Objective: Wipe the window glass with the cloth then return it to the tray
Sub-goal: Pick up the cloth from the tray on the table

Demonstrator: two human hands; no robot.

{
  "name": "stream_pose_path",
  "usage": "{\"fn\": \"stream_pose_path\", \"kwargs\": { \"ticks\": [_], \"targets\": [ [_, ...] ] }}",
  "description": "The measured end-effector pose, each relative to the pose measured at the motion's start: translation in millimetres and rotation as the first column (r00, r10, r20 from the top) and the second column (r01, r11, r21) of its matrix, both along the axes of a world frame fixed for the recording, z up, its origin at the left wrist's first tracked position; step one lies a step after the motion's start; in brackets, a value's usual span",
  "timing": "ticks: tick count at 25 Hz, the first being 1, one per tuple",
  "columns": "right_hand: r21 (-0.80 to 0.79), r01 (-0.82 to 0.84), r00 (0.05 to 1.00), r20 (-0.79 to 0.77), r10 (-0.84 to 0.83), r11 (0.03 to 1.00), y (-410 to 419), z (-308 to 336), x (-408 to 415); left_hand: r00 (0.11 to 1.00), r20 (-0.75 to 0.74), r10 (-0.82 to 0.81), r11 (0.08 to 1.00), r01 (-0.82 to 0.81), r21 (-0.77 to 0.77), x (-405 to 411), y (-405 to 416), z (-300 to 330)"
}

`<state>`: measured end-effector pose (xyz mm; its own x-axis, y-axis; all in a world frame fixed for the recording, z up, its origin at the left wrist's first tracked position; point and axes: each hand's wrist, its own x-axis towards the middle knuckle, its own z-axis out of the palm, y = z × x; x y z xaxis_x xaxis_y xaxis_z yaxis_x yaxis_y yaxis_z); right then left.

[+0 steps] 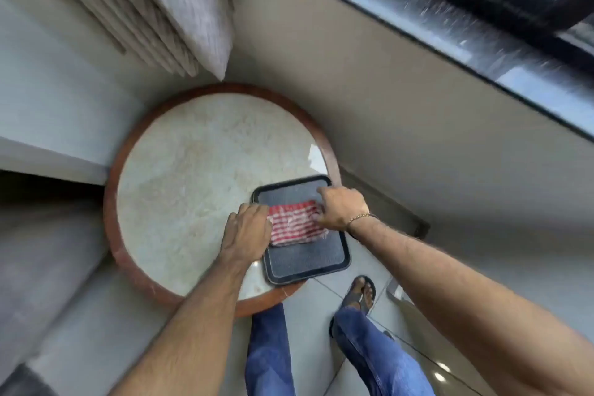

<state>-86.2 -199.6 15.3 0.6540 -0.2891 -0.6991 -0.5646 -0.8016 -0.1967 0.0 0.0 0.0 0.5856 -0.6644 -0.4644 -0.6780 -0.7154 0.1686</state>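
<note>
Fingers [262, 212] of left hand [247, 231] and right hand [342, 207]: curled onto opposite ends of cloth [294, 223], gripping it.
Cloth: red-and-white, folded, lying in tray [308, 262].
Tray: dark, near edge of round table [193, 170], overhanging slightly.
Window [450, 10]: well apart, above.
Risk: pull or push on cloth dragging tray off table edge.

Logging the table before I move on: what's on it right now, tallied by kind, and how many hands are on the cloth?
Tray: 1, dark, at the table edge
Cloth: 1, red and white, lying in the tray
Hands on the cloth: 2, left hand and right hand
Total: 2 things on the table, plus 2 hands
</note>
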Motion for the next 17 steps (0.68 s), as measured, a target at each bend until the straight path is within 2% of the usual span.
{"fn": "stream_pose_path", "kwargs": {
  "ticks": [3, 5, 7, 9, 11, 14, 16, 17],
  "targets": [
    [0.021, 0.025, 0.999, 0.030, -0.026, 0.999, 5, -36, 1, 0.998, 0.066, 0.015, 1.000, -0.016, 0.013, -6, -8, -40],
    [0.074, 0.115, 0.992, 0.034, -0.117, 0.991, 9, -49, -2, 0.996, 0.086, 0.018, 1.000, -0.020, 0.016, -9, -15, -56],
    [0.123, 0.218, 0.975, 0.020, -0.222, 0.968, 9, -52, -6, 0.994, 0.089, 0.068, 0.996, -0.072, 0.050, -13, -20, -56],
    [0.144, 0.243, 0.970, -0.020, -0.243, 0.959, 4, -41, -7, 0.990, 0.048, 0.135, 0.989, -0.138, 0.053, -13, -25, -39],
    [0.157, 0.257, 0.966, -0.004, -0.260, 0.953, -7, -4, -9, 0.978, -0.041, 0.204, 0.979, -0.204, 0.004, -9, -28, 1],
    [0.211, 0.366, 0.908, 0.132, -0.397, 0.907, -40, 85, -4, 0.926, -0.235, 0.295, 0.937, -0.328, -0.120, 17, -48, 87],
    [0.295, 0.471, 0.800, 0.253, -0.543, 0.831, -71, 165, 2, 0.882, -0.371, 0.291, 0.887, -0.394, -0.241, 45, -77, 164],
    [0.368, 0.506, 0.713, 0.330, -0.619, 0.780, -86, 211, 6, 0.875, -0.422, 0.238, 0.862, -0.390, -0.324, 59, -95, 210]
  ]
}}
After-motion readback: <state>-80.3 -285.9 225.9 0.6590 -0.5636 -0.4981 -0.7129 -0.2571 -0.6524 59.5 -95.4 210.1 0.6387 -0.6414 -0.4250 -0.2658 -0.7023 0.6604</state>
